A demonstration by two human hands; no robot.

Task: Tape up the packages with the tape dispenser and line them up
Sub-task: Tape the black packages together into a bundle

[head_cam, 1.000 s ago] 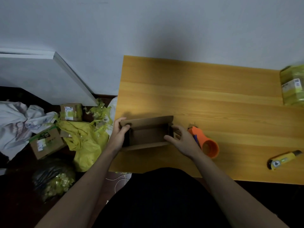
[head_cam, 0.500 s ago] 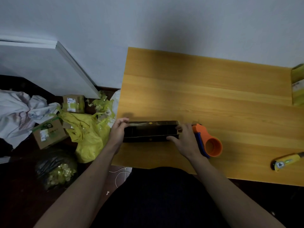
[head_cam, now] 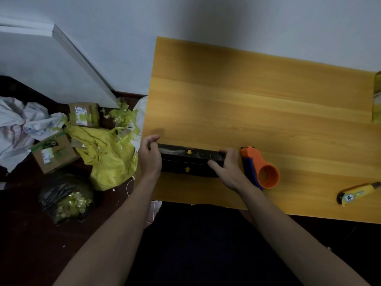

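A dark flat box (head_cam: 188, 162) with small yellow arrows lies on the wooden table (head_cam: 257, 104) near its front left corner, its flaps folded down. My left hand (head_cam: 149, 156) holds the box's left end, thumb lifted off a little. My right hand (head_cam: 225, 168) presses on its right end, fingers over the top. An orange and blue tape dispenser (head_cam: 260, 169) lies on the table just right of my right hand, untouched. A yellow-taped package (head_cam: 377, 98) shows at the table's right edge.
A yellow utility knife (head_cam: 358, 194) lies at the front right of the table. On the floor to the left are cardboard boxes (head_cam: 54, 153), a yellow bag (head_cam: 109, 153), a black bag (head_cam: 66, 200), white cloth and a leaning white board (head_cam: 51, 65).
The box's brown flaps stood open a second ago; both hands have folded them down, so its dark top with arrows faces up. The view shifted slightly left.
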